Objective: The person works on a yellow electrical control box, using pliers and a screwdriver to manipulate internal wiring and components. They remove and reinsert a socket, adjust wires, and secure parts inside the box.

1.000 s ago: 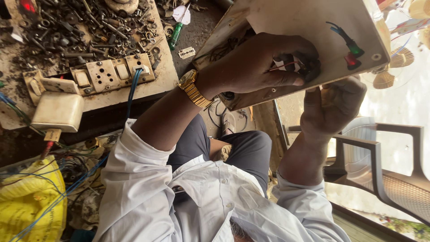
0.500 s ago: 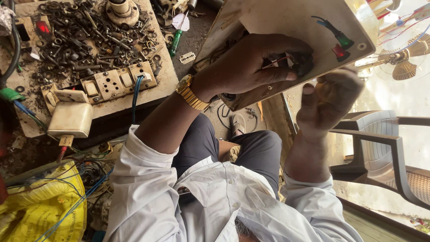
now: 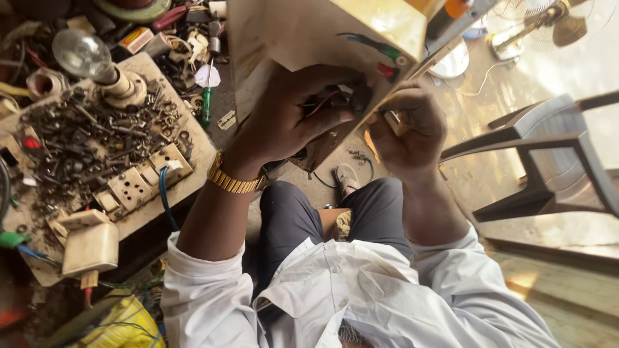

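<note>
A beige metal box (image 3: 309, 32) is tilted above my lap, with red and green wires (image 3: 367, 45) on its face. My left hand (image 3: 290, 122), with a gold watch on the wrist, presses against the box's lower side. Its fingers are curled around a black part (image 3: 358, 96) and thin red wires there. My right hand (image 3: 409, 125) grips the box's lower edge just right of the left hand, with the fingers bent under it. What the right fingers pinch is hidden.
At left lies a wooden board (image 3: 200, 158) bearing a heap of screws and bolts (image 3: 90, 142), a light bulb (image 3: 77, 55) and a socket panel (image 3: 138, 183). A green-handled screwdriver (image 3: 206, 103) lies nearby. A plastic chair (image 3: 548, 161) and a fan (image 3: 535, 29) stand at right.
My right hand rose from below the box to its lower edge, close to my left hand. The left hand stayed on the wiring. The view shifted so the box sits nearer the middle.
</note>
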`<action>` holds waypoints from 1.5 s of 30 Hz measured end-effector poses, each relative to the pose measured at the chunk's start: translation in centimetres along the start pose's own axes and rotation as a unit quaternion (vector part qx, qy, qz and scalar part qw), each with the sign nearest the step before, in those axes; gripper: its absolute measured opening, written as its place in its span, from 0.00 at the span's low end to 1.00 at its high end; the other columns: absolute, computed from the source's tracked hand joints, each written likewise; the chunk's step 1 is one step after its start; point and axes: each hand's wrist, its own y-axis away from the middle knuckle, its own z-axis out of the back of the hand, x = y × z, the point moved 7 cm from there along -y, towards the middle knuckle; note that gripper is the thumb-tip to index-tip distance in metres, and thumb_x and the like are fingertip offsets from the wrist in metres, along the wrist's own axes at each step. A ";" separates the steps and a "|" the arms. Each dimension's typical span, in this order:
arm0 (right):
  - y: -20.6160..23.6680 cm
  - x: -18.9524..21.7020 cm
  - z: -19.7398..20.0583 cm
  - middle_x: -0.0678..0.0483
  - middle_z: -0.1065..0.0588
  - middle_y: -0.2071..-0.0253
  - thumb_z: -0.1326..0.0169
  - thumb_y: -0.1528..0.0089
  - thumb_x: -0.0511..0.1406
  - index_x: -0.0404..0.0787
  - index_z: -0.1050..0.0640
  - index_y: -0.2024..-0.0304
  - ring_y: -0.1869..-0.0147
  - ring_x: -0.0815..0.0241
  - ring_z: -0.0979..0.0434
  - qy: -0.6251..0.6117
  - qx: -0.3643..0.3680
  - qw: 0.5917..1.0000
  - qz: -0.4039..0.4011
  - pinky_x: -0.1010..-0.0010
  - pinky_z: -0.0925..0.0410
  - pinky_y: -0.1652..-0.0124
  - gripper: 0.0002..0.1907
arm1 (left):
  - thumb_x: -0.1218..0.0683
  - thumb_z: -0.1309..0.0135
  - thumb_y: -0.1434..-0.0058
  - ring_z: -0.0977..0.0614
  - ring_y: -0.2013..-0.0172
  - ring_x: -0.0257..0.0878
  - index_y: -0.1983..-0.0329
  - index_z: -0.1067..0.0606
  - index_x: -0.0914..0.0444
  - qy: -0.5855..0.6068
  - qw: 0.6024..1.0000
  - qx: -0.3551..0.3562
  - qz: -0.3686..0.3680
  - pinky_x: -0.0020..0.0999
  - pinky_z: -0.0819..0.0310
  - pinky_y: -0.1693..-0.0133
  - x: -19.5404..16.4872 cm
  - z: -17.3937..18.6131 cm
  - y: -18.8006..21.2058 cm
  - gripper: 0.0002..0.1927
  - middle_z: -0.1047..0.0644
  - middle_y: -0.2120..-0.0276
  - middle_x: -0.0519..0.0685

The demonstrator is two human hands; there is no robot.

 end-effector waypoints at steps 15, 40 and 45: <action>5.0 -2.7 1.4 0.48 0.26 0.51 0.41 0.31 0.22 0.35 0.28 0.49 0.51 0.62 0.24 0.052 -0.038 0.997 0.038 0.77 0.29 0.50 0.12 | 0.59 0.39 0.24 0.13 0.51 0.35 0.32 0.30 0.61 -0.025 0.999 0.019 0.005 0.27 0.14 0.48 1.3 0.4 0.8 0.20 0.21 0.44 0.48; 21.0 -11.4 -2.6 0.56 0.22 0.63 0.40 0.37 0.28 0.34 0.24 0.57 0.60 0.72 0.25 0.018 0.064 0.936 -0.346 0.80 0.32 0.59 0.07 | 0.53 0.30 0.31 0.20 0.41 0.39 0.26 0.37 0.50 -0.334 0.941 -0.059 0.008 0.30 0.19 0.38 -5.6 2.6 5.4 0.36 0.27 0.38 0.45; 22.8 -12.5 -4.4 0.57 0.24 0.65 0.40 0.36 0.28 0.35 0.24 0.58 0.62 0.70 0.27 -0.061 0.052 0.911 -0.405 0.77 0.32 0.61 0.06 | 0.53 0.29 0.33 0.26 0.33 0.48 0.22 0.58 0.54 -0.367 0.926 -0.076 0.037 0.36 0.25 0.32 -6.0 1.4 7.5 0.54 0.42 0.27 0.53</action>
